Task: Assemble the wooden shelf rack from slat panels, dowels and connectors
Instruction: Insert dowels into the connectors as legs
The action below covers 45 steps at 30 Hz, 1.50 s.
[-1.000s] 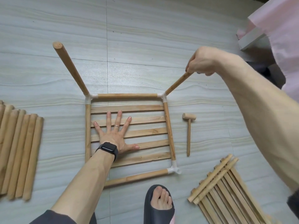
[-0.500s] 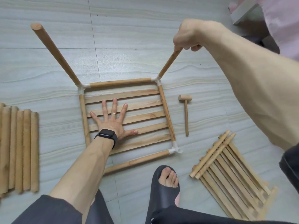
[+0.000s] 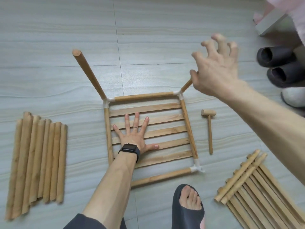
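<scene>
right hand (image 3: 216, 75) spread wide, holding nothing, just over the rear-right dowel (image 3: 186, 85) seated in its connector (image 3: 179, 94); blur hides any thumb contact. we find the left hand (image 3: 132, 138) flat on the slat panel (image 3: 165, 119), which we judge pins it steady.

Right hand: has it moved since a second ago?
Yes. The right hand was gripping the top of the far-right upright dowel; now it has opened, fingers spread, and shifted slightly rightward off that dowel's top.
</scene>
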### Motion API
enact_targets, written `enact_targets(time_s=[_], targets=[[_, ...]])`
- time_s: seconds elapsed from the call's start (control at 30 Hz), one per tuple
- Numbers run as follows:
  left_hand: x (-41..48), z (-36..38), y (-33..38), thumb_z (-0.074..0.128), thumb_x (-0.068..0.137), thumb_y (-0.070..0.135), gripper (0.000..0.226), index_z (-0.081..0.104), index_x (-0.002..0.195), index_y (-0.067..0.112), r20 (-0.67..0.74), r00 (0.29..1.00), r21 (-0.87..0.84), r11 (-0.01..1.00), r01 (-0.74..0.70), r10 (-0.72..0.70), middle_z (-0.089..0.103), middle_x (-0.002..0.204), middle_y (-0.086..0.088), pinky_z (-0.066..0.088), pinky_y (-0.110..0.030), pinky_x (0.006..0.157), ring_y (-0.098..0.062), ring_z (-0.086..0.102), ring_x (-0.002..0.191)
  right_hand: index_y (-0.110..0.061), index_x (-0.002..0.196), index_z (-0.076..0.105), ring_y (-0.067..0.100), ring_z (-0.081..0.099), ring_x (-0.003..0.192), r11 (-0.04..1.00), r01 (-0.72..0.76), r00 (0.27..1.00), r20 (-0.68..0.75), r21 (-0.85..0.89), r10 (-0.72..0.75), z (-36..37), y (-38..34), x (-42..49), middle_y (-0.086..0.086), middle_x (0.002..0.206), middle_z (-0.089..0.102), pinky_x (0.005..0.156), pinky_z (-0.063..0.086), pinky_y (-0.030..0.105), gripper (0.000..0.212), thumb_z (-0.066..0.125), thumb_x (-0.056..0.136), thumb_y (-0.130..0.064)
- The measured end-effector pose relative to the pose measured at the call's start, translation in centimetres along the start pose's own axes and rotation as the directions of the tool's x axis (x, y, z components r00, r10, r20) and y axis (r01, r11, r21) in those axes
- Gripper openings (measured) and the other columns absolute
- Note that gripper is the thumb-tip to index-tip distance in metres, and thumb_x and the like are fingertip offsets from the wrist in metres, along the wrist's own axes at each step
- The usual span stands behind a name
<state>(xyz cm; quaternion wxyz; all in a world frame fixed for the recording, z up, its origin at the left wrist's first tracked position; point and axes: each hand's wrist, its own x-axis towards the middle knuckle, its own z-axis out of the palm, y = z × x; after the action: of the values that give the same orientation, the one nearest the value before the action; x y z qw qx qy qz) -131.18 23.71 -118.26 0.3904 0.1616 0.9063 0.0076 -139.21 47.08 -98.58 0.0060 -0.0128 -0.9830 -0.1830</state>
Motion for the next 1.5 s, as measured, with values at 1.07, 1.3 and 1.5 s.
enact_targets(time_s=[1.07, 1.3, 1.5], targets=[[-14.7, 6.3, -17.8, 0.046, 0.095, 0.013, 0.025, 0.062, 0.113, 0.016, -0.189, 0.816, 0.020, 0.829, 0.560, -0.547, 0.073, 0.108, -0.004, 0.041, -0.031, 0.068, -0.028, 0.070, 0.098, -0.037, 0.161, -0.008, 0.038, -0.009, 0.155, 0.890, 0.055, 0.709, 0.610, 0.452, -0.354, 12.9, -14.9, -17.7, 0.009, 0.166, -0.024, 0.124, 0.013, 0.057, 0.078, 0.029, 0.099, -0.067], [-15.9, 2.7, -16.0, 0.062, 0.089, 0.038, 0.026, 0.074, 0.091, 0.015, 0.077, 0.899, -0.678, 0.638, 0.364, -0.430, 0.074, 0.078, 0.003, 0.052, -0.030, 0.067, -0.017, 0.066, 0.073, -0.024, 0.158, 0.031, 0.027, 0.025, 0.152, 0.624, -0.204, 0.866, 0.436, 0.755, -0.245, 8.8, -12.8, -21.9, 0.005, 0.164, 0.032, 0.123, 0.023, 0.044, 0.074, 0.047, 0.097, -0.062], [-17.3, -2.9, -10.8, 0.065, 0.093, 0.036, 0.022, 0.074, 0.100, 0.018, -0.043, 0.990, -0.987, 0.161, -0.020, -0.136, 0.078, 0.097, -0.001, 0.045, -0.021, 0.063, -0.007, 0.062, 0.070, -0.028, 0.133, 0.057, 0.009, 0.073, 0.100, -0.104, -0.685, 0.702, 0.614, 0.721, -0.362, 2.3, -14.0, -24.5, -0.003, 0.116, 0.075, 0.094, 0.055, 0.039, 0.069, 0.055, 0.079, -0.071]])
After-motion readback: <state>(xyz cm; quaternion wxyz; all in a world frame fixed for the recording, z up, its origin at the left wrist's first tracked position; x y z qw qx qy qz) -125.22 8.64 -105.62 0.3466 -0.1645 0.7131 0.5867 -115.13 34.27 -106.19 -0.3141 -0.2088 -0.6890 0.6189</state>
